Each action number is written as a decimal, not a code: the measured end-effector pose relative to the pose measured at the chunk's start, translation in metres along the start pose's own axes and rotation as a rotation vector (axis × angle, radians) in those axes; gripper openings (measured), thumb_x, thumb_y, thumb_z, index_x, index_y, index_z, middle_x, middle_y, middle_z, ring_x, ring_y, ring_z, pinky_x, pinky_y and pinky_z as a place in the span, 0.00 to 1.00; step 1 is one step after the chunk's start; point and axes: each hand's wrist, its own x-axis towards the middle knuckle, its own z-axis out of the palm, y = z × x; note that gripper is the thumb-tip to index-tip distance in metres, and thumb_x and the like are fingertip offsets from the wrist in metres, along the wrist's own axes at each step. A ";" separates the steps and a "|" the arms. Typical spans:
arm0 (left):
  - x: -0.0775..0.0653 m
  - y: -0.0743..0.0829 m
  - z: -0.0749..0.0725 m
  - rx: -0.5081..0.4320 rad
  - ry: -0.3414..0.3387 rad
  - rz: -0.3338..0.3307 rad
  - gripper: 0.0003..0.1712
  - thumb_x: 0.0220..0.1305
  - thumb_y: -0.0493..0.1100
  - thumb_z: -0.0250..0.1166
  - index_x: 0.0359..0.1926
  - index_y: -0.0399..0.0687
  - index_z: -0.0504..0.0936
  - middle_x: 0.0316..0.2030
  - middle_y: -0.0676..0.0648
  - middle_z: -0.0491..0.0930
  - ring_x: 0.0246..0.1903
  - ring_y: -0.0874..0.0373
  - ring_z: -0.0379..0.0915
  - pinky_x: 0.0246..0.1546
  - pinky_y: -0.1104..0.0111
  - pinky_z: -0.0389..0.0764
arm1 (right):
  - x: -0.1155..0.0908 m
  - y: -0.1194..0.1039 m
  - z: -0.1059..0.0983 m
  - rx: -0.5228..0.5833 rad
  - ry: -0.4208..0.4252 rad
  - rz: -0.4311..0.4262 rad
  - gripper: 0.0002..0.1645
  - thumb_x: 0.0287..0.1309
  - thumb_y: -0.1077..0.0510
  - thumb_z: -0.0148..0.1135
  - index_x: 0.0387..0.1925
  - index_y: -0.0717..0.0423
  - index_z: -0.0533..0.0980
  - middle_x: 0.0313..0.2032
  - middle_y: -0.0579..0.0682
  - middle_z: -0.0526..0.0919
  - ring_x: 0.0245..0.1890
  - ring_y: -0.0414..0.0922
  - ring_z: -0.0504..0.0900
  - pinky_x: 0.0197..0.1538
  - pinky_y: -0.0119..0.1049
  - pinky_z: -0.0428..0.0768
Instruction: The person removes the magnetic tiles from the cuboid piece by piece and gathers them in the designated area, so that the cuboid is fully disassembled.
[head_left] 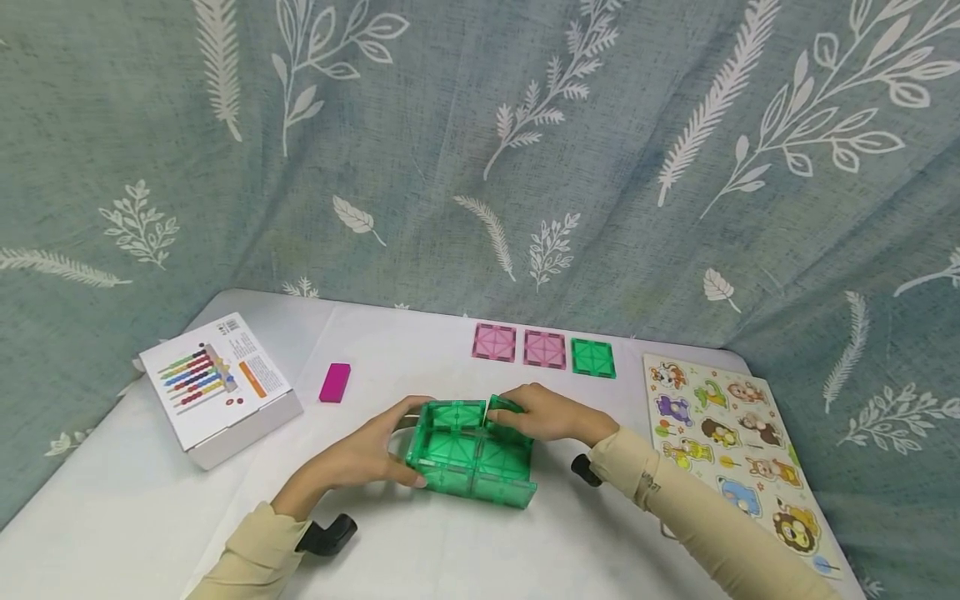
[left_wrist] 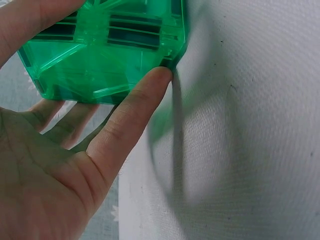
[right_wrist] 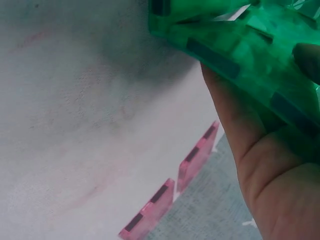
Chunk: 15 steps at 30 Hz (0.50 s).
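Note:
Translucent green magnetic tiles form a low, open-topped box (head_left: pixel 452 450) on the white table. My left hand (head_left: pixel 360 450) grips the box's left end, thumb near the front corner and fingers toward the back; its left side wall (left_wrist: pixel 75 75) fills the upper left wrist view. At the back right, my right hand (head_left: pixel 551 412) pinches a green magnetic tile (head_left: pixel 504 406), which stands tilted beside the back wall. A narrow gap shows between that tile and the neighbouring back tile (head_left: pixel 457 414). The right fingertips are partly hidden behind green plastic.
Two pink tiles (head_left: pixel 494 342) and a flat green tile (head_left: pixel 593 357) lie in a row at the back. A magenta block (head_left: pixel 334 382) lies left of the box, near a white abacus carton (head_left: pixel 225 392). An animal puzzle board (head_left: pixel 738 450) lies at right, partly under the right sleeve.

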 end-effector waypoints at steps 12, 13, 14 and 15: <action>0.000 0.000 0.000 0.011 -0.001 0.010 0.55 0.45 0.41 0.82 0.72 0.59 0.61 0.72 0.42 0.65 0.76 0.32 0.49 0.61 0.39 0.75 | -0.005 0.012 -0.011 0.009 0.101 0.020 0.26 0.73 0.51 0.55 0.17 0.47 0.61 0.16 0.41 0.56 0.20 0.37 0.54 0.29 0.29 0.61; 0.000 0.000 0.000 0.011 0.000 0.010 0.55 0.45 0.41 0.82 0.71 0.59 0.61 0.72 0.42 0.65 0.76 0.32 0.49 0.61 0.38 0.75 | -0.005 0.013 -0.012 0.008 0.112 0.018 0.27 0.72 0.51 0.57 0.17 0.47 0.60 0.16 0.41 0.55 0.19 0.38 0.54 0.29 0.29 0.60; 0.000 0.001 0.000 0.012 0.000 0.010 0.55 0.45 0.41 0.82 0.71 0.59 0.61 0.72 0.42 0.65 0.76 0.32 0.49 0.61 0.38 0.75 | -0.006 0.014 -0.014 0.009 0.121 0.019 0.27 0.71 0.52 0.58 0.16 0.47 0.59 0.16 0.41 0.54 0.19 0.38 0.53 0.29 0.29 0.60; 0.000 0.001 0.000 0.015 0.000 0.010 0.55 0.45 0.41 0.82 0.71 0.60 0.61 0.72 0.42 0.65 0.76 0.32 0.49 0.61 0.38 0.75 | -0.006 0.015 -0.015 0.006 0.132 0.021 0.27 0.70 0.52 0.60 0.16 0.47 0.59 0.17 0.41 0.54 0.19 0.38 0.53 0.28 0.29 0.59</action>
